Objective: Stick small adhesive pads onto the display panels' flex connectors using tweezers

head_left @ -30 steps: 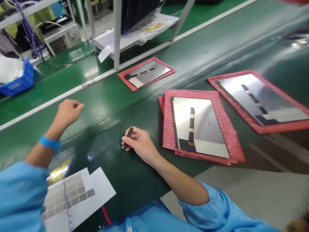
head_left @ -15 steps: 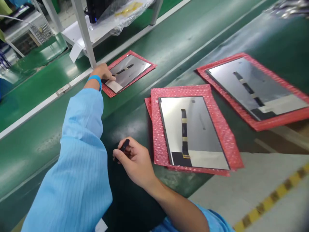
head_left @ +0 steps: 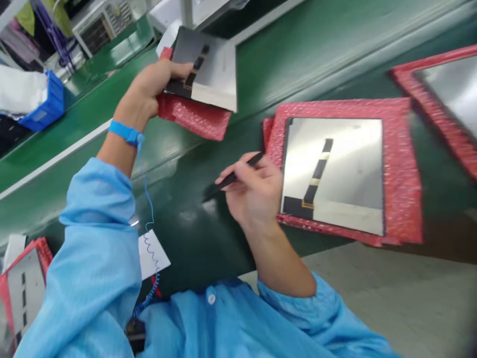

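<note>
My left hand (head_left: 151, 87), with a blue wrist strap (head_left: 124, 132), grips a display panel (head_left: 218, 67) by its near left edge, thumb on top by the dark flex strip. Red bubble wrap (head_left: 194, 117) sits under that panel, which is raised and tilted over the green bench. My right hand (head_left: 257, 196) is closed round a black pen-shaped tool (head_left: 234, 176), its end pointing left and down. Right beside that hand lies another display panel (head_left: 348, 169) on red bubble-wrap sheets (head_left: 402, 169), its silvery back and flex strip facing up.
At the right edge lies a further panel on red wrap (head_left: 454, 94). More panels in red wrap (head_left: 26, 283) lie at the lower left. A white card (head_left: 152, 253) hangs near the coiled strap cord. A blue bin (head_left: 48, 104) and a metal shelf stand beyond the green bench (head_left: 186, 199).
My left hand has lifted the far panel with its red wrap off the bench and brought it nearer. My right hand has shifted right toward the stack, still holding the black tool. The view has turned.
</note>
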The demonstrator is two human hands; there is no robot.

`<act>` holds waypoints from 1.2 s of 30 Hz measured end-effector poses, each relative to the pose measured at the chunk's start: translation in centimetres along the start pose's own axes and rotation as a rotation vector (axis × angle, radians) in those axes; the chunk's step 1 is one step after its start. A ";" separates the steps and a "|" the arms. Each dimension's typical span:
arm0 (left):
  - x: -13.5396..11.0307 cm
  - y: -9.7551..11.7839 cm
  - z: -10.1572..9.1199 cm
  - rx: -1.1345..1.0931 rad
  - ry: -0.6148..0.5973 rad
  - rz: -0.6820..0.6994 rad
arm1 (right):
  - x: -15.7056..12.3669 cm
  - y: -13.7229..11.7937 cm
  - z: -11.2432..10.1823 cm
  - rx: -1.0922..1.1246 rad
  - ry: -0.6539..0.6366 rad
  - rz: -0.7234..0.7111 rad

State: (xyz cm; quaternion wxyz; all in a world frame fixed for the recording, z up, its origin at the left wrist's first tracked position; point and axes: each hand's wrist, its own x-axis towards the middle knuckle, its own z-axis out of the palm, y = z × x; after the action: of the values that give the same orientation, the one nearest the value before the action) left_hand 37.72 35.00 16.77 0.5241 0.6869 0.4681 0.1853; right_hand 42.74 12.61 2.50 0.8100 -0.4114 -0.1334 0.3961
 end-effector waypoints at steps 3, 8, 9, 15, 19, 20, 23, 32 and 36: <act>-10.2 -3.5 -3.0 -0.143 0.117 0.011 | 0.6 -0.4 -1.6 0.210 0.088 -0.083; -25.2 -14.6 -1.0 -0.197 0.313 -0.165 | 1.6 0.6 -2.9 0.266 0.113 -0.085; -26.8 -16.7 0.2 -0.184 0.327 -0.200 | 1.4 1.0 -2.6 0.214 0.078 -0.117; -30.6 -21.1 3.7 0.137 0.374 -0.314 | -3.6 3.0 2.5 -0.128 -0.339 -0.129; -32.8 -21.3 -0.1 0.456 0.457 -0.314 | -6.5 6.3 7.5 -0.316 -0.576 0.024; -33.0 -21.9 -1.4 0.516 0.491 -0.299 | -6.6 7.8 8.7 -0.338 -0.633 0.052; -32.6 -25.1 -4.7 0.634 0.574 -0.238 | -6.3 13.0 11.8 -0.370 -0.781 0.115; -32.0 -30.6 -5.1 0.729 0.626 -0.030 | -6.2 17.8 13.2 -0.483 -0.705 0.235; -32.1 -30.3 -5.1 0.687 0.625 -0.025 | -6.6 16.7 13.3 -0.556 -0.677 0.236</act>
State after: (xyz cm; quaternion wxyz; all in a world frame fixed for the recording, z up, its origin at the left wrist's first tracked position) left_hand 4.52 11.25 -0.79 0.1021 0.7261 0.6462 0.2115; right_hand 22.32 20.89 -1.36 0.5285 -0.4730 -0.4444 0.5472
